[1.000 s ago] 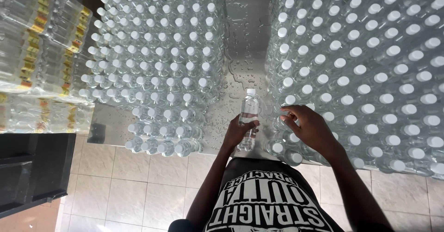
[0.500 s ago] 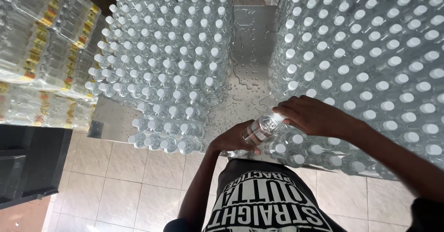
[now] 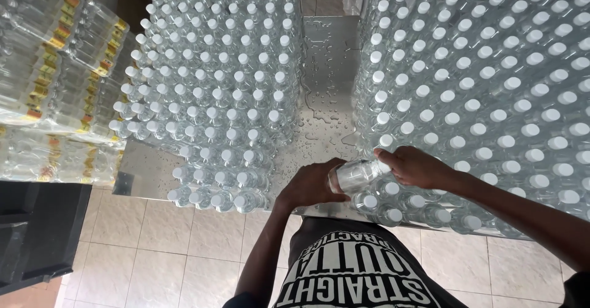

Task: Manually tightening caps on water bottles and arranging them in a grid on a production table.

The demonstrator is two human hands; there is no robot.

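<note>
A clear plastic bottle (image 3: 356, 174) lies tilted on its side between my two hands, just above the near edge of a wet steel table (image 3: 322, 68). My left hand (image 3: 310, 185) grips its base end. My right hand (image 3: 415, 165) closes over its white-capped neck end. Dense blocks of upright clear bottles with white caps stand on the table, one on the left (image 3: 215, 93) and one on the right (image 3: 491, 87). The held bottle is right against the near corner of the right block.
Shrink-wrapped packs of labelled bottles (image 3: 49, 81) are stacked at the far left. A dark cabinet or crate (image 3: 34, 234) stands below them. Beige floor tiles (image 3: 166, 253) lie under the table edge. A narrow wet strip of steel runs between the two bottle blocks.
The bottle stood upright in my left hand a second ago; it has since been tipped sideways and my right hand has come over and gripped its cap end.
</note>
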